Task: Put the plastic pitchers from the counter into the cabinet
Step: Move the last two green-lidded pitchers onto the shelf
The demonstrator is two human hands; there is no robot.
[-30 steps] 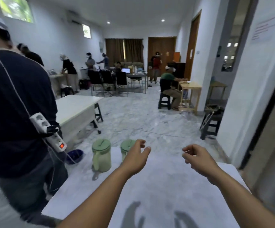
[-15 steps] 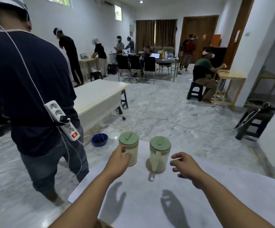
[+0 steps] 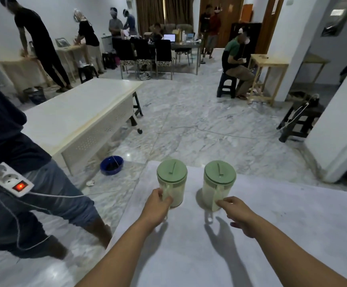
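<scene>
Two pale plastic pitchers with green lids stand upright side by side near the far edge of the white counter [image 3: 282,214]. My left hand [image 3: 156,206] is closed around the handle of the left pitcher [image 3: 172,181]. My right hand [image 3: 237,213] has its fingers spread, and its fingertips touch the handle of the right pitcher [image 3: 219,183] without closing on it. Both pitchers rest on the counter. No cabinet is in view.
A person in jeans [image 3: 33,195] stands close at the counter's left, with a power strip [image 3: 8,181] hanging at the hip. Beyond the counter are a blue bowl [image 3: 111,165] on the floor, a white table [image 3: 79,112] and a white wall [image 3: 340,129] at the right.
The view has tilted down and closer to the pitchers. My left hand has closed on the left pitcher's handle. My right hand has moved forward until it touches the right pitcher's handle.
</scene>
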